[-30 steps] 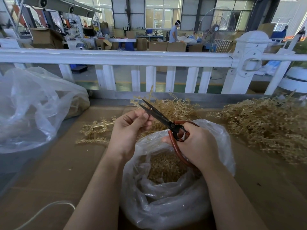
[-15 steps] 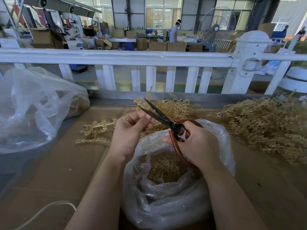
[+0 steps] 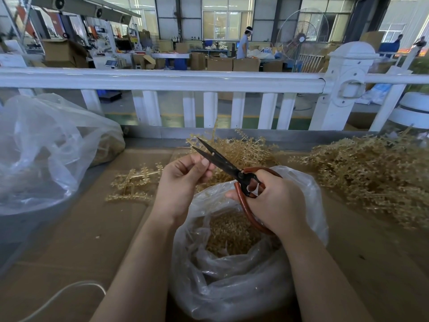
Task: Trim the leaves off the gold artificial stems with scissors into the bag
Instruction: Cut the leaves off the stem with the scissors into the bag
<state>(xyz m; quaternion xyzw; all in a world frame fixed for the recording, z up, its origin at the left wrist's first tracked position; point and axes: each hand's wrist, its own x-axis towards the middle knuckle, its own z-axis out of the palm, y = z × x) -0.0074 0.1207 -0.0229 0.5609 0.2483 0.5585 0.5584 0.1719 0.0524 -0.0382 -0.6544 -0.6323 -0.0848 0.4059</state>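
1. The scissors (image 3: 228, 167) are gripped by the right hand (image 3: 276, 203) through the red handle loops; the blades are parted.
2. A small piece, too small to identify, is pinched by the left hand (image 3: 183, 180) at the blades, directly above the bag (image 3: 308, 201).
3. A layer of gold trimmings (image 3: 229, 233) is visible inside the bag, so part of the work is judged done.
4. A few stems (image 3: 134, 182) lie just left of the hands; whether they are trimmed cannot be told.
5. 2 heaps of stems remain: 1 behind the hands (image 3: 246, 152), 1 larger at the right (image 3: 371, 173). Much work is judged outstanding.
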